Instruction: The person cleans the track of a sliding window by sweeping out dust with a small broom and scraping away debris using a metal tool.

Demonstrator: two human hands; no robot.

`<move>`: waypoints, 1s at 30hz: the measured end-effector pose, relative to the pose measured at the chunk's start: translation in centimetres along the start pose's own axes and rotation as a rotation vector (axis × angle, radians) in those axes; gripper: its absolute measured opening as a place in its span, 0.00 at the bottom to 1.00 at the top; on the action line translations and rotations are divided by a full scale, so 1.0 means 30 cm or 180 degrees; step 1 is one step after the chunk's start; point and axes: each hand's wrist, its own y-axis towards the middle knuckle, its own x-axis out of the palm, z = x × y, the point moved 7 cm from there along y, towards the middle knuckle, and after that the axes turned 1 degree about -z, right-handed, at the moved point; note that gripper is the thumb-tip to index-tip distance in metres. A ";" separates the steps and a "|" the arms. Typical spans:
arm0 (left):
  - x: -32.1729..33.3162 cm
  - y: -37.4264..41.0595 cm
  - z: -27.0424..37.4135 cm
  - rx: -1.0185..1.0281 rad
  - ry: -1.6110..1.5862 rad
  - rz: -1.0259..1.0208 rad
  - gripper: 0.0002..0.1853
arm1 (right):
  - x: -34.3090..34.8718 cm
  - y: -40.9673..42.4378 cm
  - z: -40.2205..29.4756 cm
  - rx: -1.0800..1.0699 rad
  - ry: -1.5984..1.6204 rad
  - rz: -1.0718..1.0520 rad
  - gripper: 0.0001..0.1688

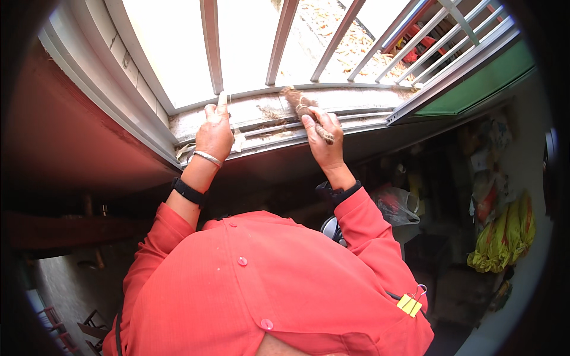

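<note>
My right hand [327, 140] grips the bound handle of a small hand brush [295, 99] made of brown plant fibre tied with string. The brush's bristles point up and left over the dusty window sill [356, 99]. My left hand [215, 135] is at the sill's left part, with its index finger stretched up at the foot of a window bar [211, 49]. Its other fingers are curled, and whether they hold something is hidden. A pale scrap [238, 140] hangs beside that hand over the sliding window track [285, 133], where brown debris lies.
A green-glazed sliding sash [472, 84] stands at the right of the opening. Behind the bars, orange-yellow pieces [343, 49] are spread on the ground outside. Yellow plastic bags [503, 236] hang on the right wall, and a clear plastic bag [398, 207] is by my right arm.
</note>
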 end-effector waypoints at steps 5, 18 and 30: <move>0.008 -0.035 -0.015 0.0025 0.0370 -0.0162 0.29 | -0.093 0.056 -0.081 -0.0361 0.0199 -0.0013 0.12; 0.032 -0.224 -0.005 0.0525 -0.0465 -0.0129 0.19 | -0.018 0.051 -0.079 -0.0595 0.0219 -0.0466 0.11; 0.046 -0.197 -0.034 0.0293 -0.2066 -0.0163 0.09 | -0.304 0.132 0.342 -0.0120 -0.2047 -0.0335 0.24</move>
